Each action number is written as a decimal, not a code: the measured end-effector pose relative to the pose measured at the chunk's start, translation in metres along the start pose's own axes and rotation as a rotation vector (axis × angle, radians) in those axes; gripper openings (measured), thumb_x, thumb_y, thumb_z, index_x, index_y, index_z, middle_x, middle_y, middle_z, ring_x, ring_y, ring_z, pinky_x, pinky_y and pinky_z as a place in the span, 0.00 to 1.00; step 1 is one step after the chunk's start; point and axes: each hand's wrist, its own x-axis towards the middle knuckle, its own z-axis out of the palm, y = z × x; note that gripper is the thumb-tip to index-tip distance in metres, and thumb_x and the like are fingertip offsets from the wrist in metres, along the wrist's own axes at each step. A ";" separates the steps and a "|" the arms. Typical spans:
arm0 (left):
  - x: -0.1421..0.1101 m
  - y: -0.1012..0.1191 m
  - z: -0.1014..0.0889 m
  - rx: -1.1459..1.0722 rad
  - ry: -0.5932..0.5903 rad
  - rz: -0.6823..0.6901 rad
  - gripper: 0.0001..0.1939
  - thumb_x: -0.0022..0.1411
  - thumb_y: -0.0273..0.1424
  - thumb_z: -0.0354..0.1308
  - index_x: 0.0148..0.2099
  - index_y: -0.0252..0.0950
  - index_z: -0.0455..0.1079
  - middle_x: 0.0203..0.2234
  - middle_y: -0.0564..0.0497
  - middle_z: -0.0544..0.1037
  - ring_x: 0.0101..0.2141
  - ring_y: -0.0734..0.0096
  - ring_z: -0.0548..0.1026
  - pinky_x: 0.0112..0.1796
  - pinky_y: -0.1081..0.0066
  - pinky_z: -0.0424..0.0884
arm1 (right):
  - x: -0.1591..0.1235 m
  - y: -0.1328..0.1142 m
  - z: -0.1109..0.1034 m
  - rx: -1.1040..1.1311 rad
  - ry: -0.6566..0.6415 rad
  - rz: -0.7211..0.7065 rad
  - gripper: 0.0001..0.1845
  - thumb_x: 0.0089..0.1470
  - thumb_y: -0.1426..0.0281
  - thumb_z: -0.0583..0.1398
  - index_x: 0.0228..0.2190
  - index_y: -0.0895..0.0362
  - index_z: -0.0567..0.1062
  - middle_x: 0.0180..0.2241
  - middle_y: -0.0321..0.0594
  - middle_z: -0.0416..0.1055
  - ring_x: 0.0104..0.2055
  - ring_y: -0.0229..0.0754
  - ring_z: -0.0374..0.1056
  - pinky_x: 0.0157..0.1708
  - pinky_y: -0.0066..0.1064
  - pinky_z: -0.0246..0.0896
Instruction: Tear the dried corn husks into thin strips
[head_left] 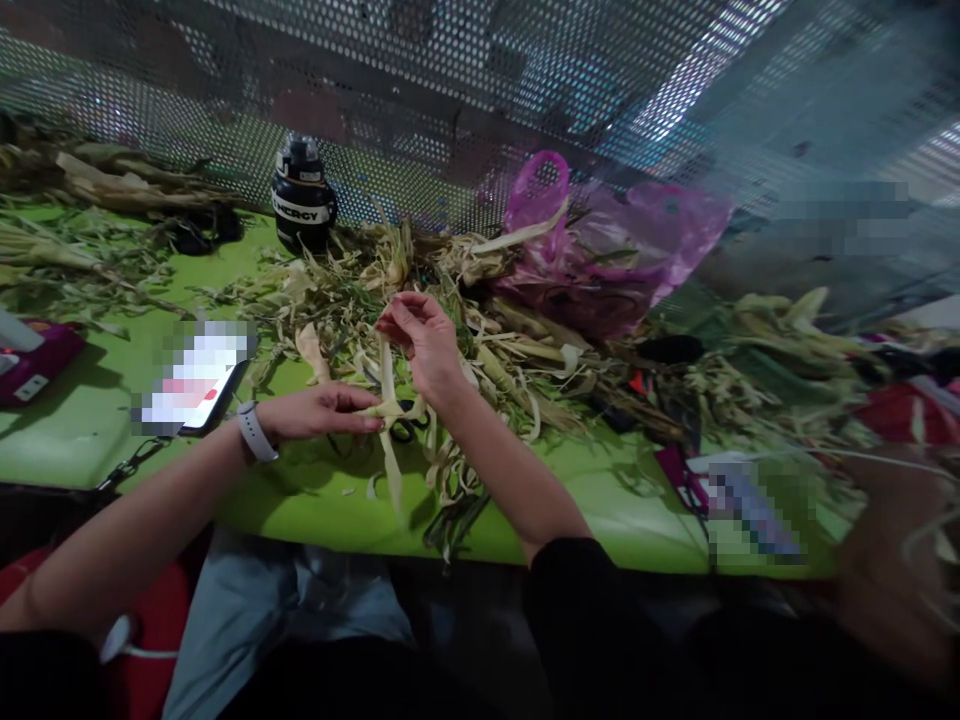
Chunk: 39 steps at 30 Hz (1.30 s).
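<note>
Head view, the only feed I'm getting. Both bare hands are hovering over a glossy lime-green worktop. The left hand is sitting lower, pale-strapped watch on its wrist; thumb and fingers are pinching a long, thin, pale yellow-green plant strip partway along, where pieces seem to be crossing. The right hand is sitting higher, fingers together, looking clamped on the strip's upper end; contact is too small for me to confirm.

The strip is running between the hands, its lower tail dangling near the worktop's front edge. Black loops, probably scissor handles, are showing just behind it. A loose heap of dry leaves and stalks is lying beyond the hands.

Handling, my read: I'm expecting near-zero weight, soft and limp, likely tearing lengthwise if yanked; slip is looking minor if dry. I'm favouring a light fingertip pinch flat across the width, close to the crossing, keeping tension low.
</note>
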 end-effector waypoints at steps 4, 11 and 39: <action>-0.001 0.002 -0.002 -0.122 0.016 -0.024 0.11 0.51 0.31 0.66 0.38 0.34 0.79 0.27 0.46 0.78 0.24 0.70 0.74 0.28 0.72 0.69 | 0.000 0.003 0.002 -0.066 0.020 -0.059 0.18 0.54 0.52 0.58 0.39 0.53 0.68 0.36 0.37 0.72 0.40 0.37 0.71 0.45 0.33 0.69; -0.001 0.000 -0.003 -0.383 0.126 0.015 0.15 0.50 0.27 0.64 0.42 0.33 0.75 0.33 0.45 0.79 0.29 0.72 0.73 0.30 0.76 0.69 | 0.006 0.007 -0.004 0.018 -0.195 0.064 0.24 0.45 0.57 0.65 0.42 0.53 0.67 0.36 0.36 0.73 0.38 0.38 0.71 0.46 0.35 0.68; 0.004 -0.012 -0.021 -0.641 0.797 0.370 0.11 0.50 0.25 0.68 0.36 0.34 0.70 0.33 0.52 0.80 0.36 0.75 0.79 0.39 0.77 0.73 | 0.000 -0.016 -0.023 -0.690 -0.080 -0.332 0.11 0.52 0.61 0.59 0.26 0.56 0.74 0.26 0.38 0.69 0.32 0.41 0.63 0.37 0.34 0.59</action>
